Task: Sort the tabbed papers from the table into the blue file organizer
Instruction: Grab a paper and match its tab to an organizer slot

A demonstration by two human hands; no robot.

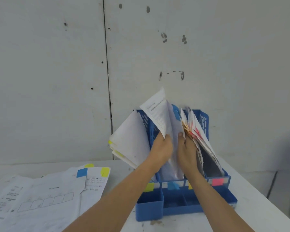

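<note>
The blue file organizer [179, 205] stands on the white table, its slots marked with yellow, blue and pink tabs along the front rail. Papers stand in the slots. My left hand [161, 146] pinches the edge of a printed sheet [155, 111] with a blue tab, held over the second slot. My right hand [187, 149] presses against the orange- and pink-tabbed papers [197, 131] in the slots to the right, pushing them aside. Yellow-tabbed papers [129, 136] lean out of the leftmost slot.
Several loose tabbed papers [45, 193] lie spread on the table [258, 186] at the left, with blue and yellow tabs showing. A grey wall rises right behind the organizer. The table's right edge runs close to the organizer.
</note>
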